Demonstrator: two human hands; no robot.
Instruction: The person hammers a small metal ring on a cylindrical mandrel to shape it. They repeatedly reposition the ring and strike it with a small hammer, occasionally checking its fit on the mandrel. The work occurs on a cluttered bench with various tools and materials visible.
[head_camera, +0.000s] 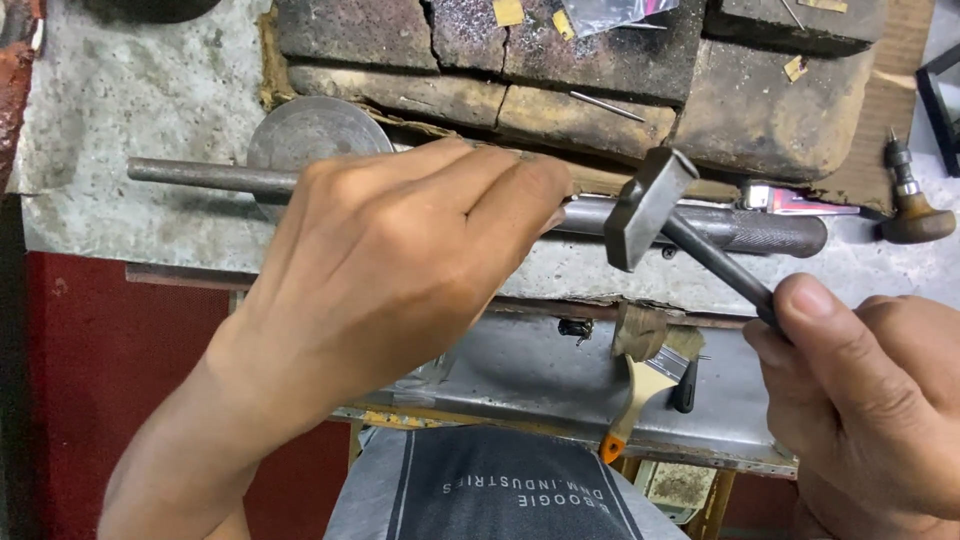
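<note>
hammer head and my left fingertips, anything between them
In the head view, only a short bare stretch of the grey metal rod shows between the hammer head and the left hand.

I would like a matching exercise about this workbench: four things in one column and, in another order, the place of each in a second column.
Things
1. hammer
2. long metal rod
3. paintbrush
4. wooden-handled tool

Places
A. under the left hand, lying across the bench
B. at the far right edge of the bench
C. held in the right hand, head above the rod
D. on the lower metal shelf

Pairs: 1-C, 2-A, 3-D, 4-B
</note>
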